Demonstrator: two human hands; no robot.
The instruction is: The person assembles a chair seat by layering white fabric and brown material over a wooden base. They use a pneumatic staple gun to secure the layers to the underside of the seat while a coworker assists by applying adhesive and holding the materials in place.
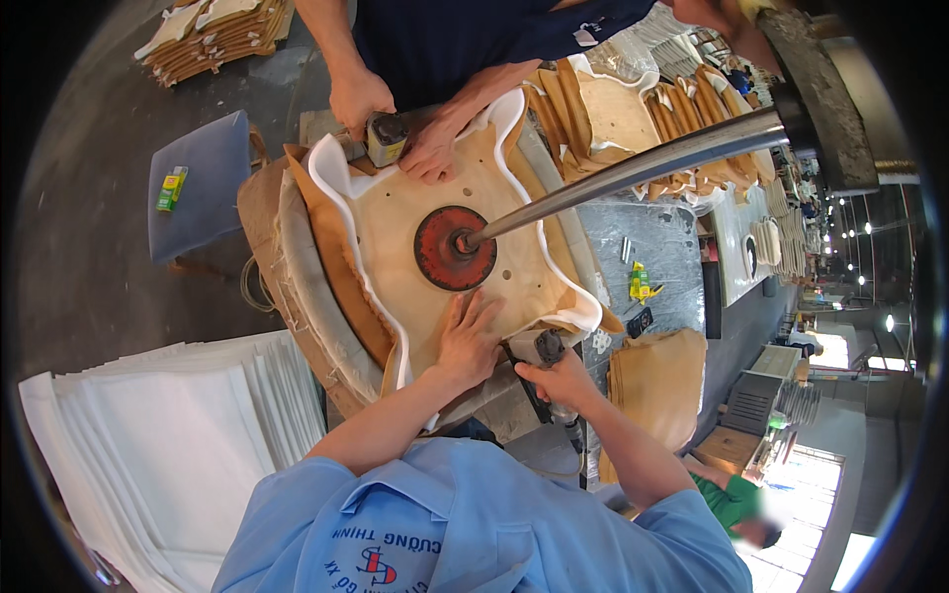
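A pale plywood seat panel (390, 232) lies with white padding (371, 282) and tan cover material (341, 252) drawn up around its edges. My left hand (470, 341) rests with fingers spread on the panel's near part. In my right hand (559, 378) is an air staple gun (537, 346), its head at the near right corner of the padding. A red round press plate (455, 249) on a metal rod (633, 168) bears on the panel's middle. Across from me, a co-worker's hand (361, 99) holds another staple gun (386, 138) at the far edge, the other hand (430, 150) lying on the panel.
White padding sheets (158, 435) are stacked at left. A blue-topped stool (203, 188) carries a small green-yellow box (171, 188). At right, brown sheets (654, 390), a phone (641, 320) and another small box (643, 285) lie on a plastic-covered table (682, 267). Covered seats (608, 109) stand beyond.
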